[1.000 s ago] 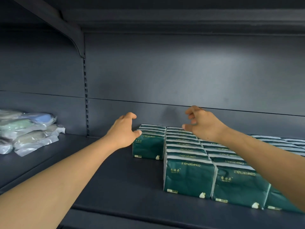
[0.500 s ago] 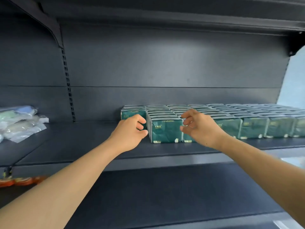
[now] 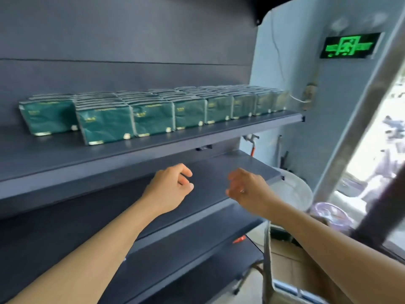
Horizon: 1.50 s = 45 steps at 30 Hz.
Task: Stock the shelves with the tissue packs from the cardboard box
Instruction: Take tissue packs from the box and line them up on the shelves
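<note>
Dark green tissue packs (image 3: 105, 125) stand in several rows along the upper dark grey shelf (image 3: 153, 148), from its left part to its right end. My left hand (image 3: 168, 188) hovers below that shelf's front edge, fingers loosely curled, holding nothing. My right hand (image 3: 247, 189) hangs beside it, a hand's width to the right, fingers apart and empty. Both hands are in front of the bare second shelf (image 3: 241, 170). A brown cardboard surface (image 3: 289, 266) shows at the lower right, partly hidden by my right arm.
Two more bare shelves (image 3: 197, 244) step out below. To the right are a pale wall with a green exit sign (image 3: 348, 46), a white round tub (image 3: 293, 191), a grey diagonal post (image 3: 359, 110) and a bright opening to the outside.
Both hands have pulled back from the tissue packs and dropped below the upper shelf. My view has swung right and away, so the shelf's right end and the wall have come into sight.
</note>
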### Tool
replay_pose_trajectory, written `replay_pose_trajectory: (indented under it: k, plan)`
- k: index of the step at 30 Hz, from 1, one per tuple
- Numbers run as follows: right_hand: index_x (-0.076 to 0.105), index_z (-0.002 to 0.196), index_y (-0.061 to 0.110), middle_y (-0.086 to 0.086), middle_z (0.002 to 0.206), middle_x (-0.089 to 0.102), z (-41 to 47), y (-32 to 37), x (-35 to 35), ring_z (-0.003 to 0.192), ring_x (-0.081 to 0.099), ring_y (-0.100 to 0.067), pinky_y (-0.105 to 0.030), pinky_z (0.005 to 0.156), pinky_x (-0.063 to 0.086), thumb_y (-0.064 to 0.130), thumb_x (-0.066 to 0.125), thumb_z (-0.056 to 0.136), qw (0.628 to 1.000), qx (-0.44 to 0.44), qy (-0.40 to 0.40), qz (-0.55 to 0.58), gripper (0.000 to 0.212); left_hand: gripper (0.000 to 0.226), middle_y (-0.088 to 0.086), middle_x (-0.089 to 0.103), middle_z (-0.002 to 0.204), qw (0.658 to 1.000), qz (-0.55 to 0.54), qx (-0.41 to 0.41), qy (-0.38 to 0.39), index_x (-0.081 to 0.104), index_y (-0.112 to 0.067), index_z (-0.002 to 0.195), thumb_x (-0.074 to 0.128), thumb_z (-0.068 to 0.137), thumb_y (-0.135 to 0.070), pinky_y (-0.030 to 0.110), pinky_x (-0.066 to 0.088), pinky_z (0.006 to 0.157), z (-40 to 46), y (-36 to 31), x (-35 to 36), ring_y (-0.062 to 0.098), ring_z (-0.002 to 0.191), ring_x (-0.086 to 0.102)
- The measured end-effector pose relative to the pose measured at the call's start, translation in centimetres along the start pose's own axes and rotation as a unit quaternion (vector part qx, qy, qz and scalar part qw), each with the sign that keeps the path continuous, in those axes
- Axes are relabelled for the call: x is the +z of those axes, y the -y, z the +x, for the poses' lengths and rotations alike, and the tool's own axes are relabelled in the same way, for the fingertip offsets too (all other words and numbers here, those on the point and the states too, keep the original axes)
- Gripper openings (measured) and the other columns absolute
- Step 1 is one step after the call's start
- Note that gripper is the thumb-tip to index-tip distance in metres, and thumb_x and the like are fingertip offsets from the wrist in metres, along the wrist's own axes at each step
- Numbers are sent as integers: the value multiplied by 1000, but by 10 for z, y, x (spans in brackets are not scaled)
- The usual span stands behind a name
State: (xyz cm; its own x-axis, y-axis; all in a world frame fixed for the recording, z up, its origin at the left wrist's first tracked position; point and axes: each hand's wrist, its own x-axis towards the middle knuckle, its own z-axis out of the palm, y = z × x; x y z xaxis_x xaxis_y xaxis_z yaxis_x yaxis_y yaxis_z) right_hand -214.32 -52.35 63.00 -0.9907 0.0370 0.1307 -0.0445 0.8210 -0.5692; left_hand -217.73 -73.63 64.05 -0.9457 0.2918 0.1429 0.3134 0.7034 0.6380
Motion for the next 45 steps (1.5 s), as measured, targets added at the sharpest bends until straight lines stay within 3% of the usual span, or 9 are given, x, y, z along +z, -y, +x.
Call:
replay_pose_trajectory:
  k: [7, 14, 17, 22, 27, 31, 35, 41, 45]
  plan:
    - [54, 118, 10, -5, 111, 63, -34, -124, -35, 101, 59, -24, -31, 88, 46, 19, 61, 87, 995, 95, -9, -18, 33, 18, -11, 65, 96, 994, -10, 18, 104, 59, -26, 107, 58, 89, -25, 30, 50, 79, 36, -61, 133, 11, 92, 60]
    - [56, 112, 10, -6, 111, 64, -47, -265, -69, 100, 59, -24, -25, 74, 40, 19, 62, 86, 990, 143, 5, -11, 27, 19, -14, 59, 81, 987, -3, -2, 162, 60, -21, 106, 61, 88, -19, 17, 42, 68, 74, -122, 266, 9, 83, 57]
    - [51, 119, 14, -4, 112, 62, -48, -324, -75, 101, 57, -21, -26, 79, 42, 24, 61, 88, 985, 171, 28, -9, 35, 18, -12, 61, 80, 983, 4, -15, 186, 61, -21, 103, 61, 86, -18, 24, 45, 73, 89, -140, 316, 13, 84, 59]
    - [49, 125, 16, -3, 114, 60, -50, -402, -76, 101, 57, -18, -26, 85, 46, 26, 59, 89, 973, 228, 40, 10, 39, 14, -17, 59, 83, 972, 16, -26, 233, 58, -27, 101, 60, 88, -22, 22, 44, 72, 108, -152, 381, 9, 90, 59]
    - [50, 124, 16, -4, 113, 60, -39, -455, -62, 103, 56, -20, -29, 88, 46, 24, 59, 88, 961, 272, 48, 26, 38, 21, -13, 59, 93, 962, 40, -56, 265, 56, -26, 109, 60, 88, -24, 37, 51, 89, 132, -147, 432, 12, 96, 58]
    - [50, 124, 16, -3, 114, 59, -19, -488, -43, 104, 55, -18, -33, 92, 46, 25, 58, 88, 954, 295, 51, 33, 38, 30, -6, 57, 108, 958, 44, -66, 275, 53, -25, 118, 61, 89, -24, 33, 49, 91, 160, -129, 474, 12, 99, 56]
    - [49, 124, 18, 0, 116, 58, 4, -521, -16, 102, 54, -14, -26, 88, 45, 25, 58, 88, 949, 311, 43, 37, 38, 40, -1, 53, 125, 951, 49, -60, 298, 47, -24, 128, 61, 90, -23, 27, 42, 90, 193, -105, 521, 15, 112, 51]
    - [45, 129, 19, 1, 124, 55, 43, -573, 39, 111, 52, -13, -23, 89, 41, 25, 57, 89, 937, 345, 37, 43, 43, 50, -2, 44, 142, 943, 106, -31, 313, 39, -23, 136, 60, 91, -24, 39, 40, 102, 239, -64, 590, 18, 128, 43]
    - [43, 131, 17, -1, 129, 50, 66, -609, 75, 117, 49, -17, -27, 94, 39, 24, 58, 89, 930, 364, 28, 34, 46, 54, 2, 40, 145, 939, 122, -6, 320, 37, -19, 139, 61, 90, -19, 39, 35, 109, 264, -33, 636, 22, 133, 38]
